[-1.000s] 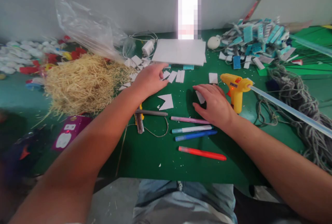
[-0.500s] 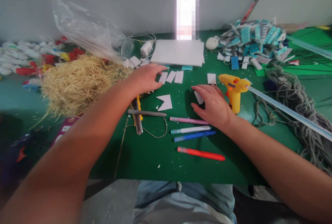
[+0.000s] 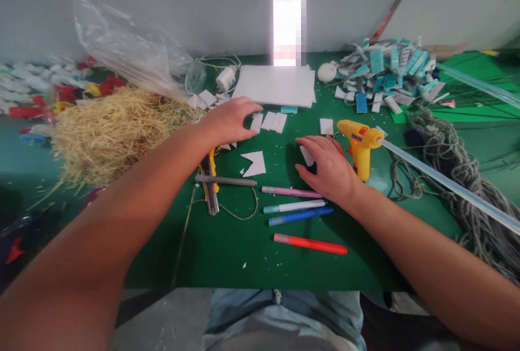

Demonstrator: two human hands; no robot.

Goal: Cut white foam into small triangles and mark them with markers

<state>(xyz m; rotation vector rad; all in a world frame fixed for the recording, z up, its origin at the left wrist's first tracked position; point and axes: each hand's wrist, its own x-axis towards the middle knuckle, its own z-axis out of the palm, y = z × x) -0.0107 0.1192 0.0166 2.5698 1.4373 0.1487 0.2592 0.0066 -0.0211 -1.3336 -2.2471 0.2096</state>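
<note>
My left hand [image 3: 233, 119] reaches over the table with thumb and forefinger spread around a small white foam-like piece [image 3: 257, 123]; the thumb tip is at its lower end. More white strips [image 3: 278, 122] lie side by side just right of it. My right hand [image 3: 330, 168] rests lower right, its fingers curved and apart. Between its thumb and forefinger shows another white piece [image 3: 306, 156], partly hidden by the hand. A notched white scrap [image 3: 254, 163] lies between the hands. The yellow glue gun [image 3: 359, 145] stands just right of my right hand.
Nearer me lie a pink marker [image 3: 290, 192], a blue one [image 3: 300, 216] and a red one [image 3: 311, 244]. A grey marker [image 3: 231, 181] crosses a yellow cutter [image 3: 210, 188]. Straw [image 3: 109, 134] is heaped left; grey yarn [image 3: 455, 172] lies right. White sheets [image 3: 274, 85] are stacked behind.
My left hand has moved slightly right, and the white pieces beside it now sit closer together. My right hand stays in place over its piece. The whole view has shifted a little.
</note>
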